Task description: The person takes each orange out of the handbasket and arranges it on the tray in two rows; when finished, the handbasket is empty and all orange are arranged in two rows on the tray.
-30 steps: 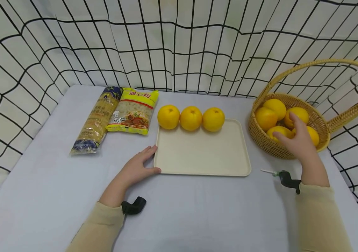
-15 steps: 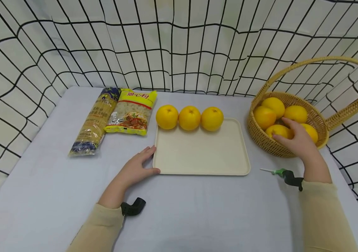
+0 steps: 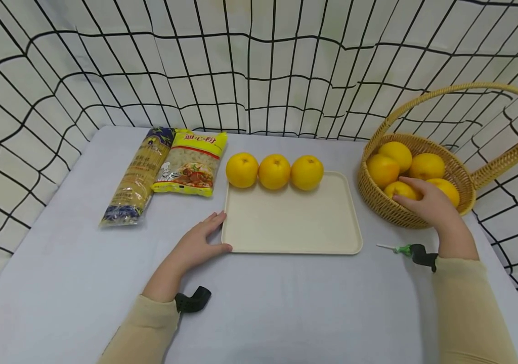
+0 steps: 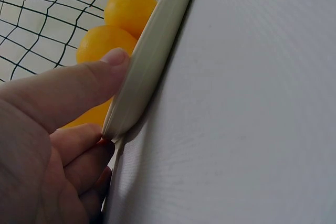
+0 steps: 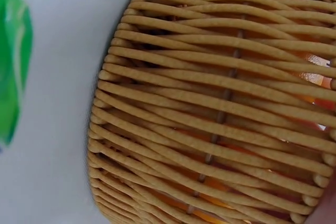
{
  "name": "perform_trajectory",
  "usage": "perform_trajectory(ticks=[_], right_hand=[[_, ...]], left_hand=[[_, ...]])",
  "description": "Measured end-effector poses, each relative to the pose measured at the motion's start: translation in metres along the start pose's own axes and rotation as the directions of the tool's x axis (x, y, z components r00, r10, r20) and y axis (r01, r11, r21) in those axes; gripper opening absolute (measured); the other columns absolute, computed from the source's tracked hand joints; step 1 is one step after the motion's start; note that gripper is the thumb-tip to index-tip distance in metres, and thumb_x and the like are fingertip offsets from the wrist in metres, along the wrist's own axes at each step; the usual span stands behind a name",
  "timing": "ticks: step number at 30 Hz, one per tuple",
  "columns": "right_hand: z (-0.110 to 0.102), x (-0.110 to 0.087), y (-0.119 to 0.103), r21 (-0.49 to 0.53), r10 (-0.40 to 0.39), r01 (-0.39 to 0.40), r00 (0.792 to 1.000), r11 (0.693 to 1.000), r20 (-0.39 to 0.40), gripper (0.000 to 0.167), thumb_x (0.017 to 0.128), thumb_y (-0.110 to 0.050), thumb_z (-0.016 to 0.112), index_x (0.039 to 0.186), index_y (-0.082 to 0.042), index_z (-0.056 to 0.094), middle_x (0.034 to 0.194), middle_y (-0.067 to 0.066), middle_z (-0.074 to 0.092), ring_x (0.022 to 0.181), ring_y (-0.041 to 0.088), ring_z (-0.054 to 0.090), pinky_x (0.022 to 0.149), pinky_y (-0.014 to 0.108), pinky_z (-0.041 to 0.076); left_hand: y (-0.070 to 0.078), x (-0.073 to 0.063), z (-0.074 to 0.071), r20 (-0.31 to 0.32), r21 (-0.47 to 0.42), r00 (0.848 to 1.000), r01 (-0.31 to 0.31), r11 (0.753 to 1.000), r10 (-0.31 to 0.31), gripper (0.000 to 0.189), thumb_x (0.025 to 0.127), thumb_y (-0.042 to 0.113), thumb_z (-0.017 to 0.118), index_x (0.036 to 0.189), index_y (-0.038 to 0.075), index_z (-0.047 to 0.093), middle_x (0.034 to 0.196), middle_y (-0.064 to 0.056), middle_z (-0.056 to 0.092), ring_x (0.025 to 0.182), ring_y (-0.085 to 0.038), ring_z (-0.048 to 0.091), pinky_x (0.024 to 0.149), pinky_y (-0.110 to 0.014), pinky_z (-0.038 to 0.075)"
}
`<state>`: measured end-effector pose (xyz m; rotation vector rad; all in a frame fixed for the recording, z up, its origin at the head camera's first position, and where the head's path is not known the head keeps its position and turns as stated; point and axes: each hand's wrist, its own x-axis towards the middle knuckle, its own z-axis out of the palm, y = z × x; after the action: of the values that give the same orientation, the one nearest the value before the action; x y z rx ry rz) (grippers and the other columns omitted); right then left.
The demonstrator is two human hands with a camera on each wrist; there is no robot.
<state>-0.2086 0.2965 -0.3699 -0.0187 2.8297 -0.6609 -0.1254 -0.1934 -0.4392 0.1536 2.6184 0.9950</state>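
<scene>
My right hand point(image 3: 434, 205) reaches into the wicker basket point(image 3: 388, 212), its thumb and fingers around an orange point(image 3: 400, 190) at the near left side. Several more oranges point(image 3: 383, 171) lie in that basket. With my left hand point(image 3: 197, 244) I hold the near left corner of a cream tray point(image 3: 293, 227); the left wrist view shows the thumb point(image 4: 113, 69) on the rim and bent fingers at the corner. A row of 3 oranges point(image 3: 274, 172) sits along the tray's far edge. In the right wrist view the basket wall point(image 5: 220, 93) hides most of the right hand.
Left of the tray lie a yellow food packet point(image 3: 190, 163) and a long pack of noodles point(image 3: 139, 174). A green lollipop point(image 3: 403, 249) lies beside my right wrist. Black wire mesh point(image 3: 259, 76) surrounds the white-covered table point(image 3: 286, 308), and the basket's handle point(image 3: 468, 87) arches high.
My right hand has lowered into the basket, and its thumb and fingers have closed around the near left orange. The left hand and the tray have stayed in place.
</scene>
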Motion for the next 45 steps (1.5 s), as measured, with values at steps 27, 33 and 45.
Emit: perform_trajectory(ticks=[27,33,45], right_hand=[[-0.012,-0.006,-0.005,-0.016,-0.037,0.037,0.999,0.999,-0.036,0.081,0.080,-0.061,0.052,0.144,-0.019,0.026,0.144,0.025,0.027,0.125,0.050,0.026,0.094,0.068,0.023],[-0.013,-0.012,-0.008,0.015,-0.122,0.127,0.975,0.992,-0.186,0.071,0.086,-0.048,0.053,0.145,-0.020,0.026,0.147,0.025,0.020,0.129,0.051,0.020,0.099,0.068,0.018],[-0.011,-0.020,-0.015,0.128,-0.142,0.194,0.931,0.973,-0.337,0.046,0.089,-0.027,0.053,0.131,-0.009,0.047,0.146,0.018,0.024,0.131,0.047,0.019,0.100,0.068,0.020]], left_hand=[[0.006,-0.004,-0.001,-0.002,-0.006,1.000,0.005,1.000,-0.005,0.082,0.078,0.040,0.067,0.145,0.017,0.025,0.151,-0.009,0.021,0.137,-0.036,0.018,0.108,-0.056,0.019],[0.005,-0.003,-0.002,-0.007,-0.001,1.000,-0.001,1.000,0.001,0.081,0.078,0.039,0.067,0.144,0.016,0.026,0.151,-0.009,0.022,0.137,-0.036,0.019,0.108,-0.056,0.019],[0.002,-0.002,0.000,-0.008,0.000,1.000,-0.008,1.000,0.008,0.083,0.077,0.041,0.067,0.145,0.017,0.025,0.151,-0.008,0.021,0.137,-0.037,0.018,0.108,-0.057,0.019]])
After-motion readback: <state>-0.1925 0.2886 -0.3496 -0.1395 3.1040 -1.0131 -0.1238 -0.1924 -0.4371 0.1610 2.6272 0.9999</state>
